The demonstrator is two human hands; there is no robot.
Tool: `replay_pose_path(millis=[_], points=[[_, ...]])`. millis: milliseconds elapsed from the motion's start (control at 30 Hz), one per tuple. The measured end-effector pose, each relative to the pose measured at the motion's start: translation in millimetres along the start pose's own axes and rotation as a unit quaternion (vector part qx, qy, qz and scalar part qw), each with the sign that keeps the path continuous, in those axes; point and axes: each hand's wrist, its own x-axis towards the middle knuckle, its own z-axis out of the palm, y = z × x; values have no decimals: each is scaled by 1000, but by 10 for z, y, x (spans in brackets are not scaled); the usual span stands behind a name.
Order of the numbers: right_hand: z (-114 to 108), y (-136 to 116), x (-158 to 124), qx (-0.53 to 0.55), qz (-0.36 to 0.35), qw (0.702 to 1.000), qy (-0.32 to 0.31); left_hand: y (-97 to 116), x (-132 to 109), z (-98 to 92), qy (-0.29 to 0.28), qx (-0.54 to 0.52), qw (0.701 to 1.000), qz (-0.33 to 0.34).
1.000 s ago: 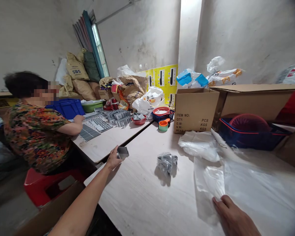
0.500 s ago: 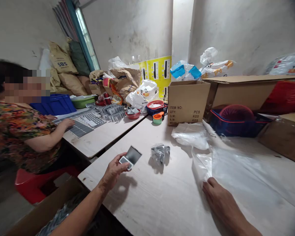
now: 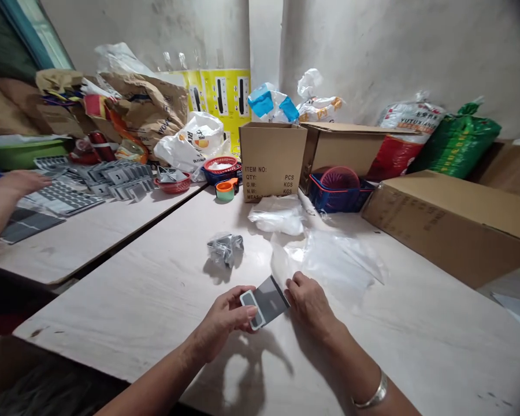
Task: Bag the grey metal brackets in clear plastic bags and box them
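Observation:
Pinched between the thumb and fingers of my left hand [image 3: 225,323] is a grey bent plate with a white-rimmed pad [image 3: 271,300], held above the table. My right hand [image 3: 309,303] is closed on the near edge of a clear plastic bag [image 3: 283,257], its fingers against the plate's far edge. Whether the plate's end is inside the bag I cannot tell. More flat clear bags [image 3: 342,260] lie just beyond my right hand. A plastic-wrapped bundle of grey parts [image 3: 226,249] rests on the table ahead of my left hand.
Behind the bags stand a folded plastic stack [image 3: 277,214], a cardboard box [image 3: 273,167] and a blue basket [image 3: 340,193]. A large carton [image 3: 455,225] sits at right. On the left table are grey brackets [image 3: 121,179], a red basket [image 3: 173,182] and a co-worker's hand [image 3: 8,196].
My view has turned right. My left hand has brought the grey plate over to my right hand, which has lifted the bag's edge toward it. The wrapped bundle still lies on the table.

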Motion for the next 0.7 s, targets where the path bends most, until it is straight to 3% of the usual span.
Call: replay_pose_path(millis=[400,700], points=[[-119,10,15,-33,-37,999,22,-6,-77,104,-18,22,999,-22],[-122,-68,-2,29,-52,997,39,-58,-36,170,-22,60,995,-74]])
